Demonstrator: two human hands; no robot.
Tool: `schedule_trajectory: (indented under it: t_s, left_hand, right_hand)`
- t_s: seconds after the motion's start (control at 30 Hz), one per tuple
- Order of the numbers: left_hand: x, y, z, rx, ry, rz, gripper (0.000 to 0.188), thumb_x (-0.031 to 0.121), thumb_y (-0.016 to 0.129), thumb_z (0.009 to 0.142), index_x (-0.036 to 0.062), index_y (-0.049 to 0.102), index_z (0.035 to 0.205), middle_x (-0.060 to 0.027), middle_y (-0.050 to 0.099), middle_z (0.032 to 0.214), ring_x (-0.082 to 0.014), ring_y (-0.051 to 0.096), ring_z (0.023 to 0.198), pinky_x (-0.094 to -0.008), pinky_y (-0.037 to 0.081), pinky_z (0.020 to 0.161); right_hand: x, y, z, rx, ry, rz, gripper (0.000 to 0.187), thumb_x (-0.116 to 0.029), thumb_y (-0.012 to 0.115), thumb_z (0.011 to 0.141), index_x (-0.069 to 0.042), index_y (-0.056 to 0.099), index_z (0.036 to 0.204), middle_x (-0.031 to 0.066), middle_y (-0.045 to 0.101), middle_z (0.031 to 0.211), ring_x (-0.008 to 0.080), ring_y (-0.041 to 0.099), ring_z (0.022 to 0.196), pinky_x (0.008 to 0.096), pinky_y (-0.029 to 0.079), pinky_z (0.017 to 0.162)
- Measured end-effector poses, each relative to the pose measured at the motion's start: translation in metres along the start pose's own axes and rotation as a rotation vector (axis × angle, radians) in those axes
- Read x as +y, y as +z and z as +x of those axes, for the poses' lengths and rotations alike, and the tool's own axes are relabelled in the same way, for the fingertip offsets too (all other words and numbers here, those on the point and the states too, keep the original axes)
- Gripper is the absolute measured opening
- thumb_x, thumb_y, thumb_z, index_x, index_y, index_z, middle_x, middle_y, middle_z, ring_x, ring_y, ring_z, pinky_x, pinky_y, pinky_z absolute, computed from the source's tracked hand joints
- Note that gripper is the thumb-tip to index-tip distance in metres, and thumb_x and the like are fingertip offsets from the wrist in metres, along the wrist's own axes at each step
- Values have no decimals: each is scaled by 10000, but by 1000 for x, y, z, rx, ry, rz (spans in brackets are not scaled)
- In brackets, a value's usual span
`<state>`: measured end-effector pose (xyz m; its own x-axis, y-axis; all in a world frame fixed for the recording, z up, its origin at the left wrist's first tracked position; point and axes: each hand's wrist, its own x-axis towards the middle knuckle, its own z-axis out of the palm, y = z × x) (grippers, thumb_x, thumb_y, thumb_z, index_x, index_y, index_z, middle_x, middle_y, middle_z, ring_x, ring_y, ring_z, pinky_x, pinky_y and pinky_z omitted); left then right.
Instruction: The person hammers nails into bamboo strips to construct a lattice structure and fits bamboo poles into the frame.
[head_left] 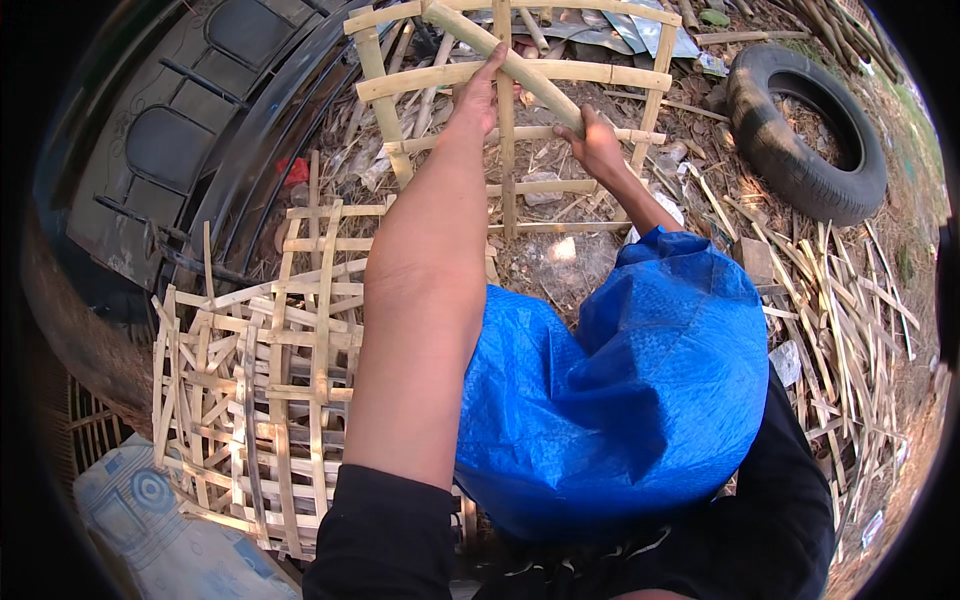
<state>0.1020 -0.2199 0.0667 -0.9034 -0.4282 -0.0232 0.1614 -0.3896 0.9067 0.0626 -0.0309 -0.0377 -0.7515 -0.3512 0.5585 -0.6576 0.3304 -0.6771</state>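
A lattice frame of split bamboo stands ahead of me, with curved cross slats tied over upright strips. My left hand is closed around it where a cross slat meets the middle upright; its fingertips are partly hidden behind the slats. Slanting across the frame is a thick bamboo stick, its upper end at the top of the view. My right hand grips the lower end of that stick, thumb and fingers wrapped round it. The left thumb lies against the stick's side.
Blue plastic sheeting covers my lap. Stacked bamboo lattices lie at the left, above a patterned cushion. An old tyre lies at the far right, near a heap of bamboo strips. Dark metal chairs stand at the far left.
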Motion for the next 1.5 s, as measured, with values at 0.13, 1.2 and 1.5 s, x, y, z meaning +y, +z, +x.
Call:
schedule_trajectory:
  t_s: [0.13, 1.2, 1.5]
  left_hand:
    - [0, -7, 7, -109, -11, 38, 559, 254, 797, 815, 4, 501, 1218, -136, 551, 1163, -291, 560, 1120, -575, 579, 886]
    - [13, -31, 24, -3, -152, -37, 887, 596, 575, 893, 64, 209, 1502, -108, 245, 1572, -260, 206, 1464, -449, 117, 1198]
    - [10, -47, 49, 67, -185, 28, 702, 575, 501, 944, 129, 336, 1461, -64, 308, 1542, -214, 293, 1410, -446, 176, 1176]
  right_hand:
    - [1, 12, -3, 22, 14, 109, 532, -343, 786, 800, 37, 477, 1005, 262, 621, 871, 435, 623, 845, 474, 482, 735]
    - [91, -199, -237, 392, 490, -68, 274, -249, 759, 810, -14, 640, 886, 176, 605, 885, 290, 568, 851, 407, 446, 774]
    - [-22, -443, -412, 800, 829, -413, 335, -362, 647, 931, -31, 636, 986, 29, 622, 773, 92, 523, 696, 268, 415, 615]
